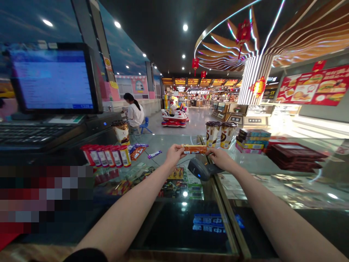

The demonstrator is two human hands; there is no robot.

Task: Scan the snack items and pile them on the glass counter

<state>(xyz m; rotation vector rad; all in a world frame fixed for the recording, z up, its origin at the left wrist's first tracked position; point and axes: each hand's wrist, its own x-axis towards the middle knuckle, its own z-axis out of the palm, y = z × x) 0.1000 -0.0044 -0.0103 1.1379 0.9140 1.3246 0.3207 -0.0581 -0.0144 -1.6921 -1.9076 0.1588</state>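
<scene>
Nearest, a dark grey handheld scanner (198, 170) with a blue light rests on the glass-topped counter (163, 229), no fingers wrapped around it. Beyond it, the left hand (174, 154) and right hand (219, 159) pinch opposite ends of a slim orange wrapped bar (194, 149), raised above the counter. So the lifting seems done, the setting-down not yet (its print is too small to read). Farther off stand two brown-and-white lidded cups (212, 134).

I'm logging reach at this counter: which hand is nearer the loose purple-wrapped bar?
Left. The left hand, holding one end of the orange-wrapped bar, is just right of the purple-wrapped bar; the right hand, at the other end, is farther right.
</scene>
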